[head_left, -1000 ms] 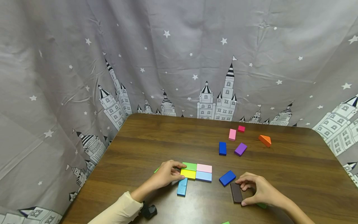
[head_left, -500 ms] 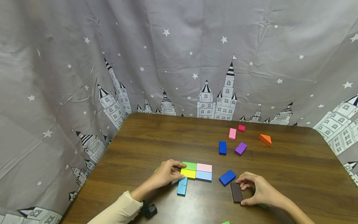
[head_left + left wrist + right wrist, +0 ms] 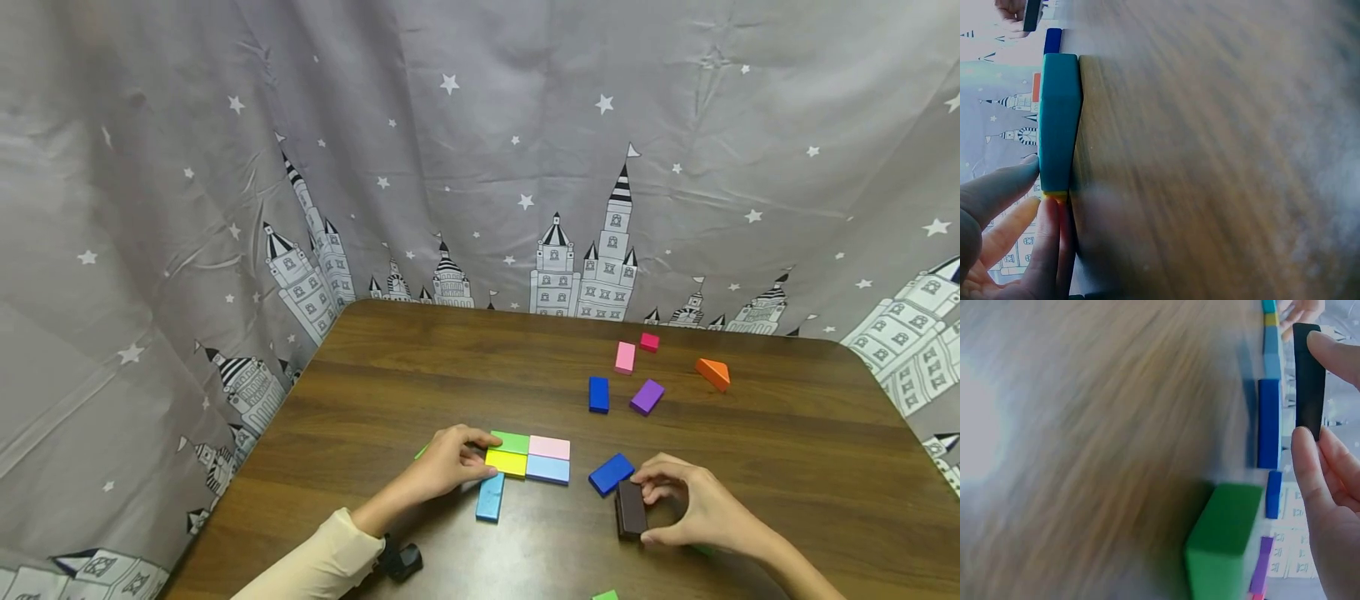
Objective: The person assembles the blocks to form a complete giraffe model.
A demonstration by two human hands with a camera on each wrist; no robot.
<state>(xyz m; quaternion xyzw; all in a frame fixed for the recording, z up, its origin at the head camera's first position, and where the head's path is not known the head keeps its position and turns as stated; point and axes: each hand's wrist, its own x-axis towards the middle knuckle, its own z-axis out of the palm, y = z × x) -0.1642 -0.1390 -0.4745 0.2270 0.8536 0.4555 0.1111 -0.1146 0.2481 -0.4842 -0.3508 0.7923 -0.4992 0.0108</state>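
Note:
My right hand (image 3: 693, 504) pinches a dark brown rectangular block (image 3: 632, 508) by its ends, thumb at the near end and fingers at the far end. In the right wrist view, that block (image 3: 1310, 381) is raised above the table. My left hand (image 3: 448, 460) rests against the left end of a flat group: a green block (image 3: 512, 442), a yellow block (image 3: 506, 463), a pink block (image 3: 549, 447) and a light blue block (image 3: 547, 468). Its thumb lies near a teal-blue block (image 3: 490, 498), which points toward me from the yellow one.
A blue block (image 3: 611, 474) lies between the group and my right hand. Farther back are another blue block (image 3: 598, 395), a purple block (image 3: 647, 397), a pink block (image 3: 625, 357), a red block (image 3: 649, 342) and an orange triangle (image 3: 713, 373). A green block (image 3: 1222, 537) sits below my right hand.
The dark brown block has come up off the table and tipped a little in my right hand, its near side now showing. My left hand stays on the group.

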